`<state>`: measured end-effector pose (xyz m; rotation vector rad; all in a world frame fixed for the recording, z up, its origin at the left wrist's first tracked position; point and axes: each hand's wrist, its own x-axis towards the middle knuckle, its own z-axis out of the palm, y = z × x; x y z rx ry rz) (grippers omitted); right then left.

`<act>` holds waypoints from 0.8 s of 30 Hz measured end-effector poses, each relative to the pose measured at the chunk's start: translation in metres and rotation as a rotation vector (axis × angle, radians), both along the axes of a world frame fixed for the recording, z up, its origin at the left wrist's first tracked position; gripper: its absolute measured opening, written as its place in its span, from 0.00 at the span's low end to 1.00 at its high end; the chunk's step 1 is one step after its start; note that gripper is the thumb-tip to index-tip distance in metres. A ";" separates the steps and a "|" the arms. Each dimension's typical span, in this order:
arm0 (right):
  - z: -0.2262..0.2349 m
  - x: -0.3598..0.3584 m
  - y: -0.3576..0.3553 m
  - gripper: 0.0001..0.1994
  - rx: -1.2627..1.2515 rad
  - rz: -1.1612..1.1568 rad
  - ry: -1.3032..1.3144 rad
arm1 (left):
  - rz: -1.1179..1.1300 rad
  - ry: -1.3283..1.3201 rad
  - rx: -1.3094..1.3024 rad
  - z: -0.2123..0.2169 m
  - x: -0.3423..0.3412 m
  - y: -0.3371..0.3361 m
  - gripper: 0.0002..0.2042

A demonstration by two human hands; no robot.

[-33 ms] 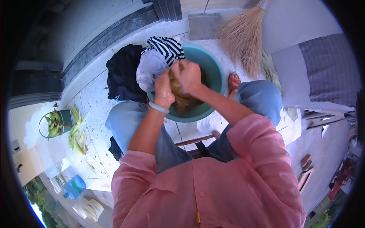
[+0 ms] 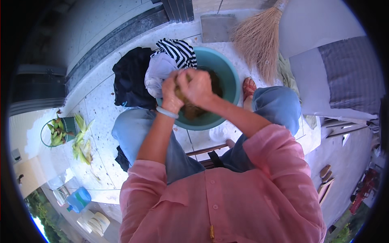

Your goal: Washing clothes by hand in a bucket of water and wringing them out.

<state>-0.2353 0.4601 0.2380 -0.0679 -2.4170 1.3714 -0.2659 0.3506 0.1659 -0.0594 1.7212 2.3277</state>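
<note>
Over a teal basin point(image 2: 234, 79) between my knees, my two hands are pressed together around a wet olive-yellow cloth point(image 2: 178, 93). My left hand point(image 2: 172, 97), with a pale bangle at the wrist, is closed on its left side. From the right, my right hand point(image 2: 198, 86) wraps over it, its fingers blurred by motion. Most of the cloth is hidden in my grip. Murky brownish water or soaked fabric shows below in the basin. On its left rim lie a pale lavender garment point(image 2: 156, 75) and a black-and-white striped garment point(image 2: 180, 52), beside a black garment point(image 2: 131, 77).
A straw broom point(image 2: 257, 40) leans beyond the basin to the right. At left, a green bucket point(image 2: 69, 128) holds corn-like husks, with loose husks point(image 2: 82, 141) on the tiles. A blue water jug point(image 2: 79, 199) lies lower left. My sandalled foot point(image 2: 249, 87) is right of the basin.
Both hands have shifted slightly left and come closer together. The olive-yellow cloth, which showed more between and below them, is now more bunched up inside the grip.
</note>
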 end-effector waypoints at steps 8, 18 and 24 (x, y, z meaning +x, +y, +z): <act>-0.022 -0.036 0.056 0.21 0.064 -0.122 -0.179 | 0.011 -0.598 0.235 0.054 0.025 0.051 0.13; 0.012 -0.036 0.070 0.26 -0.619 0.669 -0.522 | -0.345 0.340 -0.787 0.103 0.006 0.011 0.39; -0.035 -0.026 0.085 0.32 -0.482 0.834 -0.554 | -0.289 0.295 -0.930 0.110 -0.003 -0.009 0.18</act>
